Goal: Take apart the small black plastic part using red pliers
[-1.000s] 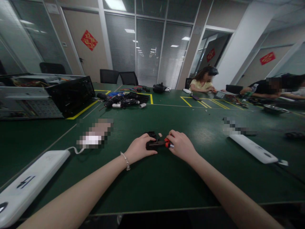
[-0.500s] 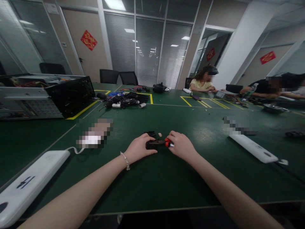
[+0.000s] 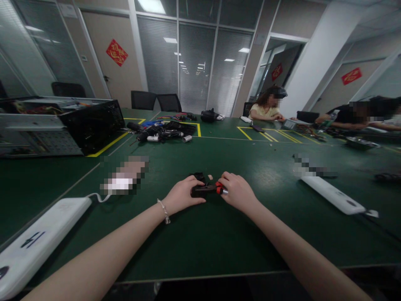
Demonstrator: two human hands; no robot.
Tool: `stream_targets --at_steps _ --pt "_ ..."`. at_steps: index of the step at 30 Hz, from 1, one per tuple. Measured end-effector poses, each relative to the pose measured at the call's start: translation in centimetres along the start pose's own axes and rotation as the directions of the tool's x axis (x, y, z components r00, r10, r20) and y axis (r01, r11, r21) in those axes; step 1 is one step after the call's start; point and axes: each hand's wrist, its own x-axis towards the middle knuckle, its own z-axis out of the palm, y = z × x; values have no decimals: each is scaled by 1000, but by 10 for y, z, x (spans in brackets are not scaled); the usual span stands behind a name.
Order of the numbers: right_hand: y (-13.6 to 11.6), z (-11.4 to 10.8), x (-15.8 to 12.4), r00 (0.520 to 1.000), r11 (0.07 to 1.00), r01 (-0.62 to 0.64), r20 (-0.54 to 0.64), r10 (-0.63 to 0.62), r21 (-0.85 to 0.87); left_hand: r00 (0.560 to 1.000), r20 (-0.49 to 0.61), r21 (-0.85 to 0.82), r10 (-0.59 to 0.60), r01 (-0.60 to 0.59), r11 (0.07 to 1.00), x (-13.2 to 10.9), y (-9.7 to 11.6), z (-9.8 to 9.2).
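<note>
My left hand (image 3: 182,195) is curled over a small black part (image 3: 200,190) lying on the green table mat (image 3: 219,234) and holds it down. My right hand (image 3: 238,191) is closed around a tool with a red and black handle (image 3: 219,187), whose tip meets the black part. A tiny pale piece (image 3: 210,177) lies just behind the black part. A bead bracelet sits on my left wrist.
A white power strip (image 3: 40,238) lies near left, another white power strip (image 3: 333,195) at right. An open computer case (image 3: 59,125) stands at far left. A pile of tools and cables (image 3: 163,130) lies mid-table. Other people sit at the far right.
</note>
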Motion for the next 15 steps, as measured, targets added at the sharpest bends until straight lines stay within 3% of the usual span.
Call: stream_targets --at_steps 15 --pt "-2 -4 0 1000 1000 1 0 -1 -18 1000 3 -7 -21 21 1000 0 1 0"
